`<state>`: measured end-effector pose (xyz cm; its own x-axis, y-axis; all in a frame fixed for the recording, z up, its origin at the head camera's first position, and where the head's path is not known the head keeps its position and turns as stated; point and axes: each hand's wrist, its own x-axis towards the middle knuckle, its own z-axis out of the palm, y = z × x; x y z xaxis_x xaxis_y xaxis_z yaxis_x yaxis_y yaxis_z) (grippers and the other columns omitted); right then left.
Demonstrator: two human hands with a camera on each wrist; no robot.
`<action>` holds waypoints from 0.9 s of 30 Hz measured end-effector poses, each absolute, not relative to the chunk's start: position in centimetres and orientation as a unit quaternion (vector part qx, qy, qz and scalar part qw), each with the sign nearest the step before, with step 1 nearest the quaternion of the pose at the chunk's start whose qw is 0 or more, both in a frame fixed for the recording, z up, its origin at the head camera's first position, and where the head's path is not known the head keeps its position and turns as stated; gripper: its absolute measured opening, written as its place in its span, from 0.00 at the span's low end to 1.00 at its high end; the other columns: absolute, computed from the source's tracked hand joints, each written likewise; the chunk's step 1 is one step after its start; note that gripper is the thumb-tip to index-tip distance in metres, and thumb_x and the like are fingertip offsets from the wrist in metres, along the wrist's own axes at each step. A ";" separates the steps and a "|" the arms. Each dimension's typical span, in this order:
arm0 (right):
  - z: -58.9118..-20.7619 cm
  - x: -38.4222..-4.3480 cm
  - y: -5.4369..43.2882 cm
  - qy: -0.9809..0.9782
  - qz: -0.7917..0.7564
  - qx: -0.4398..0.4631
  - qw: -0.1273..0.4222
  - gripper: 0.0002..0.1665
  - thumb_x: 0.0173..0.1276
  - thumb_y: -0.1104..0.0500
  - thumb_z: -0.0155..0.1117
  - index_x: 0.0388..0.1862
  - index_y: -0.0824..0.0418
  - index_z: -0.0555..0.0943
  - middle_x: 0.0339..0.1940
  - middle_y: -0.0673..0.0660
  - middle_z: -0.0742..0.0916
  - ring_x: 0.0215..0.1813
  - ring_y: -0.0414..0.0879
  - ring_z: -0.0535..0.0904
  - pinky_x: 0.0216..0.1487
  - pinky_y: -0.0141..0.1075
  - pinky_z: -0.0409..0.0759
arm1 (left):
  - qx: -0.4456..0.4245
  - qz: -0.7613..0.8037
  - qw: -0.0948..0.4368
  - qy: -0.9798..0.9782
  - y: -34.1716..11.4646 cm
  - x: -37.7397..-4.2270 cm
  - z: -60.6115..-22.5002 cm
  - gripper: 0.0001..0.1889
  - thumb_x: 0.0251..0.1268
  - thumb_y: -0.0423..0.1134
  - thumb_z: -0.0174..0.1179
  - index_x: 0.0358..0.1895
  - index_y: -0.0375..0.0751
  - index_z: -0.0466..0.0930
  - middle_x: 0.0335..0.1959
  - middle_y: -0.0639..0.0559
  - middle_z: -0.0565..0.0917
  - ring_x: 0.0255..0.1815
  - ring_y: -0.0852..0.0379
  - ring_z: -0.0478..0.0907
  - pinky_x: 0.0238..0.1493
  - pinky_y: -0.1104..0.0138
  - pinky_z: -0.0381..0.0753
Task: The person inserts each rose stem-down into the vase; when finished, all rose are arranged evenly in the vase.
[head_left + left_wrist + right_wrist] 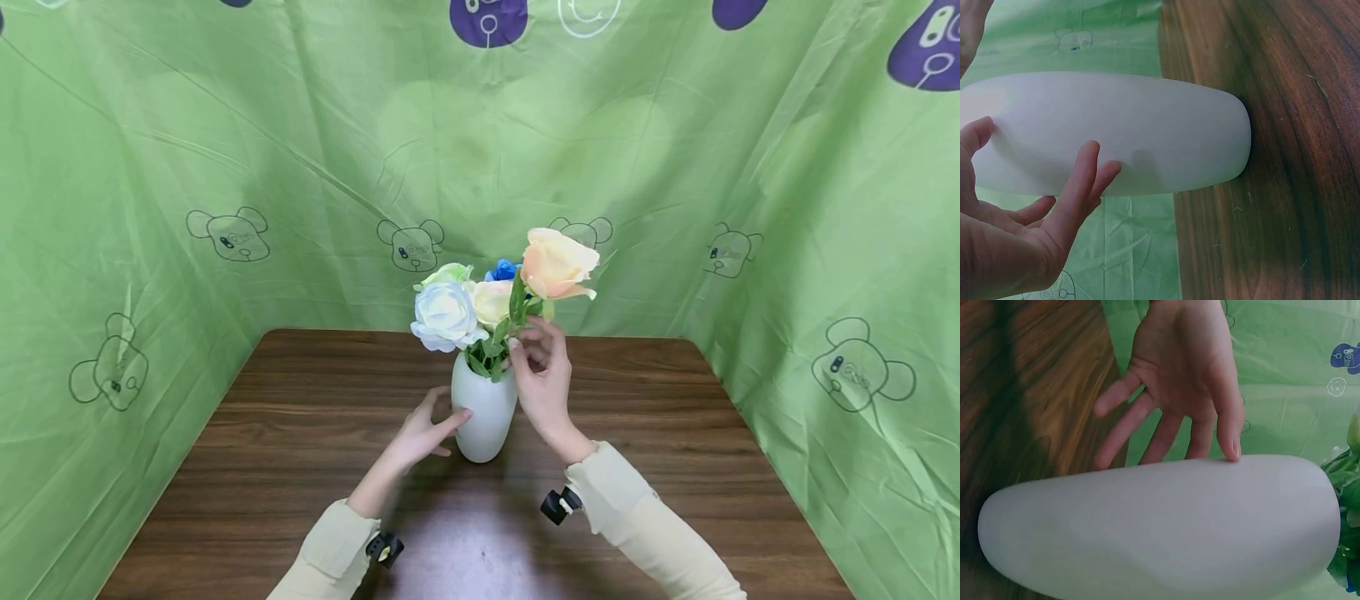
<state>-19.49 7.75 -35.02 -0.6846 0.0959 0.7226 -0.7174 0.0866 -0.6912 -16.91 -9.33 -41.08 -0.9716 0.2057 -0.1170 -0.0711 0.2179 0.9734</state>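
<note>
A white vase (483, 417) stands upright on the table with several artificial flowers in its mouth. My left hand (422, 433) touches the vase's left side, thumb toward the front; in the left wrist view the fingers of this left hand (1041, 240) are spread against the smooth wall. The right wrist view also has the left hand (1185, 369) across the vase (1166, 525). At the vase's rim my right hand (546, 379) pinches the peach rose (558, 265) low on its stem, among leaves. The stem's lower end is hidden.
Beside the peach rose are a pale blue-white flower (444, 315), a cream flower (492, 303), a greenish flower (450, 274) and a blue flower (503, 271). Brown wooden table (300, 467) lies below; a green patterned cloth (315, 167) encloses the back and sides.
</note>
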 end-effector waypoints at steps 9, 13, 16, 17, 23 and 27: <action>-36.9 -20.4 7.3 -0.609 0.707 0.216 0.289 0.13 0.63 0.71 0.52 0.44 0.73 0.63 0.31 0.63 0.72 0.18 0.42 0.72 0.15 0.33 0.74 | 0.044 0.627 0.111 0.770 -9.4 -17.0 -41.2 0.33 0.59 0.45 0.57 0.63 0.36 0.55 0.58 0.30 0.62 0.43 0.36 0.74 0.24 0.59 0.80; -36.8 -20.4 7.0 -0.618 0.708 0.183 0.288 0.14 0.63 0.71 0.53 0.45 0.72 0.63 0.31 0.60 0.73 0.17 0.41 0.69 0.13 0.31 0.68 | 0.047 0.629 0.111 0.768 -9.5 -17.0 -41.2 0.32 0.59 0.45 0.57 0.63 0.36 0.55 0.57 0.31 0.63 0.43 0.35 0.74 0.26 0.55 0.80; -36.7 -20.6 6.9 -0.611 0.722 0.171 0.277 0.15 0.63 0.69 0.53 0.46 0.72 0.62 0.32 0.58 0.72 0.19 0.42 0.70 0.15 0.31 0.71 | 0.050 0.631 0.111 0.766 -9.6 -17.0 -41.4 0.32 0.59 0.45 0.57 0.63 0.37 0.55 0.57 0.32 0.64 0.43 0.35 0.74 0.28 0.52 0.79; -36.7 -20.7 6.8 -0.608 0.727 0.167 0.272 0.15 0.64 0.69 0.53 0.46 0.72 0.62 0.32 0.58 0.72 0.19 0.42 0.70 0.16 0.31 0.72 | 0.051 0.632 0.111 0.766 -9.6 -17.0 -41.4 0.32 0.59 0.45 0.57 0.63 0.37 0.55 0.57 0.32 0.64 0.43 0.35 0.74 0.28 0.52 0.79; -36.6 -20.3 6.7 -0.622 0.730 0.133 0.249 0.14 0.62 0.72 0.53 0.44 0.73 0.63 0.31 0.59 0.72 0.20 0.42 0.71 0.17 0.30 0.73 | 0.051 0.633 0.110 0.765 -9.6 -17.1 -41.5 0.32 0.59 0.45 0.57 0.62 0.37 0.55 0.57 0.33 0.64 0.43 0.35 0.74 0.26 0.56 0.80; -36.6 -19.7 6.8 -0.666 0.687 0.117 0.265 0.12 0.59 0.74 0.55 0.40 0.76 0.66 0.30 0.65 0.75 0.23 0.43 0.70 0.20 0.27 0.69 | 0.053 0.634 0.111 0.764 -9.6 -17.1 -41.5 0.32 0.59 0.45 0.57 0.63 0.37 0.55 0.57 0.32 0.64 0.43 0.35 0.74 0.26 0.55 0.80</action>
